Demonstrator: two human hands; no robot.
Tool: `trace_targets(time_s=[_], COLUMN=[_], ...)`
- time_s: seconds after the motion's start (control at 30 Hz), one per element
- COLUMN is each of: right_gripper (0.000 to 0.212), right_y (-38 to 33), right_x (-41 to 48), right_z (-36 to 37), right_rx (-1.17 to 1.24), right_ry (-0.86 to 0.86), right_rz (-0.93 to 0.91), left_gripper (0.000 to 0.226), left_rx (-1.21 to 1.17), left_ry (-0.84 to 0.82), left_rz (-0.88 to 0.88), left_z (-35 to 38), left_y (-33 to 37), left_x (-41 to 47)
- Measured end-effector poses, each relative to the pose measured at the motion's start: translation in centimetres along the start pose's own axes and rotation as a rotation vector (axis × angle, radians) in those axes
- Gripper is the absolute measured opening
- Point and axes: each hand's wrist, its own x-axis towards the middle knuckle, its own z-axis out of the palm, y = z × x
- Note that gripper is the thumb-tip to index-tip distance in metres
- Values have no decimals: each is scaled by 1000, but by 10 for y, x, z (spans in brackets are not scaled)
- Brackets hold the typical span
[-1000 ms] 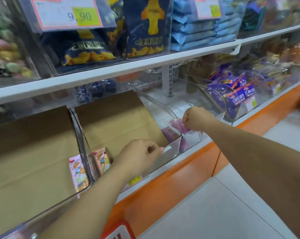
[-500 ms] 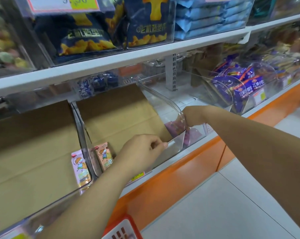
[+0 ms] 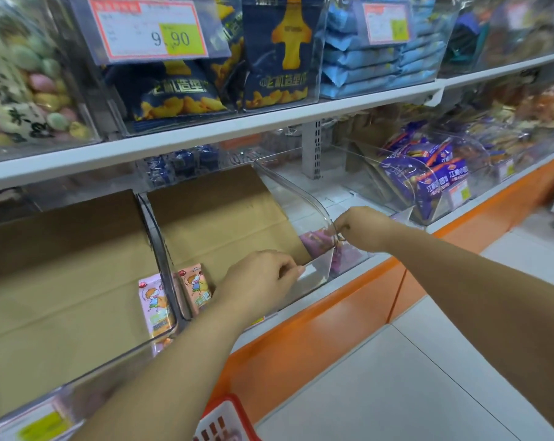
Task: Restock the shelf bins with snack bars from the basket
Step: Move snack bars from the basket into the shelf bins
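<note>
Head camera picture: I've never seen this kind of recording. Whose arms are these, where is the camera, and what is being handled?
No machine here: a person wears one camera on the head, looking down at their own arms. The left hand grips the front edge of a clear bin lined with cardboard. The right hand reaches into the next bin, pinching a purple packet. Pink packets stand in the left bins. The red basket is below, at the frame's edge.

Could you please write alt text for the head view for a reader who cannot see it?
A person's left hand grips the front lip of a clear shelf bin lined with cardboard, while the right hand pinches its side wall beside pink snack packets. A red basket shows below.
</note>
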Motion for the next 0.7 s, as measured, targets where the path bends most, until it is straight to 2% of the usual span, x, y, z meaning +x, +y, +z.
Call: trace_targets(time_s=[0.07, 0.13, 0.2, 0.27, 0.33, 0.4, 0.5, 0.6, 0.7], right_gripper=[38, 32, 28, 24, 20, 18, 18, 22, 24], right_y=[1, -6, -19, -33, -44, -57, -78, -96, -105], right_x=[-28, -62, -93, -117, -131, -140, -153, -160, -167], right_z=[9, 20, 34, 56, 85, 115, 150, 179, 209], right_rx=[84, 179, 299, 381, 384, 312, 217, 200, 148], right_ry=[216, 380, 467, 474, 349, 141, -165, -394, -450], right_rz=[-2, -41, -115, -148, -205, -283, -363, -351, -340], left_gripper=[24, 30, 36, 32, 26, 24, 27, 26, 29], left_rx=[168, 259, 196, 112, 106, 90, 64, 8, 17], left_ry=[80, 229, 336, 394, 414, 392, 311, 131, -133], left_rz=[57, 156, 207, 242, 265, 273, 169, -58, -230], left_z=[0, 4, 8, 17, 27, 36, 55, 75, 99], left_y=[2, 4, 2, -11, -30, -49, -75, -96, -119], left_x=[-4, -16, -39, -70, -106, -142, -194, -233, -257])
